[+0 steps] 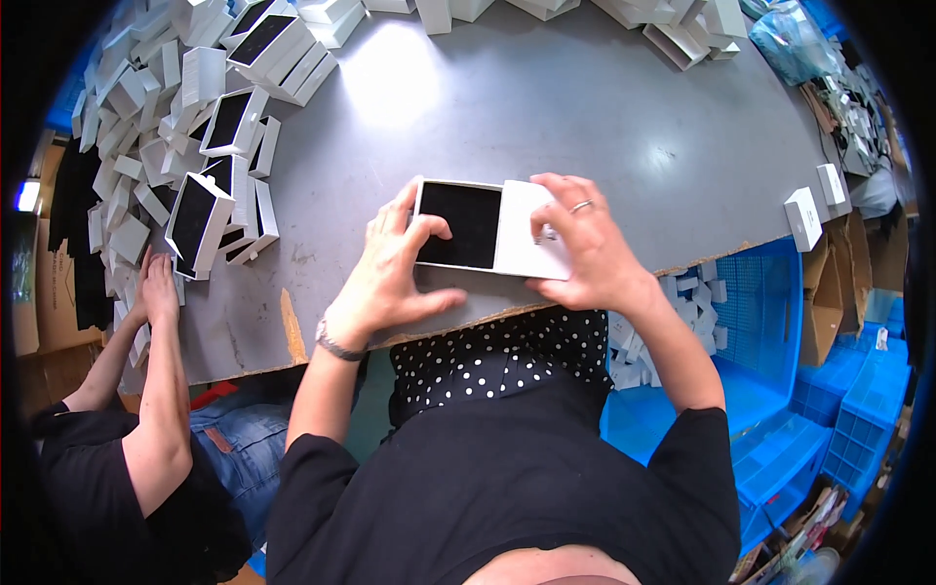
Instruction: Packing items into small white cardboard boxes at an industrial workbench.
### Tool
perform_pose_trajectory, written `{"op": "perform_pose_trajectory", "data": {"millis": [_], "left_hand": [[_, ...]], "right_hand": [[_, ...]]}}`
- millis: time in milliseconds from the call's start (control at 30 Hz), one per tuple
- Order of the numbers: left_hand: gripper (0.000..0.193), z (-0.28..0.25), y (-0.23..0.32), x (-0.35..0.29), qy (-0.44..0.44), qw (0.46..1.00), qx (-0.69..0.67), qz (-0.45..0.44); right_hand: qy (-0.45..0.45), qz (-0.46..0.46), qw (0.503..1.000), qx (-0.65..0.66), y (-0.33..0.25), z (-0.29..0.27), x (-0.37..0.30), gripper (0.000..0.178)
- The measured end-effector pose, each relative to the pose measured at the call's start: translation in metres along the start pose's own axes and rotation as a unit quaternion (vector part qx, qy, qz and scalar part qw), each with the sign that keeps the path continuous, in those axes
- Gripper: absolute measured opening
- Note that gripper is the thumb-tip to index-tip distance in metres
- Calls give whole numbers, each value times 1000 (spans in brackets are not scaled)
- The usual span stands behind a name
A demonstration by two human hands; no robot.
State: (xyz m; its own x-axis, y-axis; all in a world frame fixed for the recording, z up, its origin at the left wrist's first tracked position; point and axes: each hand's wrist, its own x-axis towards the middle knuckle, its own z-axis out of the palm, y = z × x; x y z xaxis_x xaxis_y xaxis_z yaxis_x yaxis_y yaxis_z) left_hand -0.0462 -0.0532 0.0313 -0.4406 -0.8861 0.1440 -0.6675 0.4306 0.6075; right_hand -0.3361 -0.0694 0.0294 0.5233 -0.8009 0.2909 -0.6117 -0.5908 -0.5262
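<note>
A small white box tray with a black foam insert (460, 225) lies on the grey table (546, 117) near its front edge. My left hand (395, 268) grips the tray's left side, thumb under, fingers over the black insert. A white sleeve (529, 239) sits over the tray's right end, and my right hand (585, 249), with a ring on one finger, holds that sleeve from the right. Both hands touch the same box.
Several white boxes with black inserts (205, 210) are heaped at the table's left and far edge. Two small white boxes (802, 216) stand at the right. Another person's arm (161, 331) reaches to the pile at left. Blue crates (760, 331) stand at the right.
</note>
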Motion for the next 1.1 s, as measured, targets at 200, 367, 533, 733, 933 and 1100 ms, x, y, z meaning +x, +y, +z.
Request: {"op": "perform_pose_trajectory", "data": {"millis": [200, 367, 533, 733, 933, 1100], "left_hand": [[55, 2, -6, 14, 14, 998, 28, 58], [61, 8, -1, 5, 46, 996, 34, 72], [66, 14, -9, 10, -4, 995, -96, 37], [122, 22, 7, 5, 11, 855, -517, -32], [108, 56, 19, 20, 103, 960, -259, 18], [72, -79, -40, -23, 403, 862, 297, -84]], "right_hand": [[0, 10, 1000, 12, -11, 7, 3, 57], [-38, -55, 995, 72, 0, -2, 3, 57], [-35, -57, 997, 34, -9, 3, 2, 56], [-8, -38, 998, 53, -29, 24, 10, 56], [19, 4, 999, -27, -43, 28, 12, 65], [-81, 169, 954, -234, -14, -63, -24, 66]]}}
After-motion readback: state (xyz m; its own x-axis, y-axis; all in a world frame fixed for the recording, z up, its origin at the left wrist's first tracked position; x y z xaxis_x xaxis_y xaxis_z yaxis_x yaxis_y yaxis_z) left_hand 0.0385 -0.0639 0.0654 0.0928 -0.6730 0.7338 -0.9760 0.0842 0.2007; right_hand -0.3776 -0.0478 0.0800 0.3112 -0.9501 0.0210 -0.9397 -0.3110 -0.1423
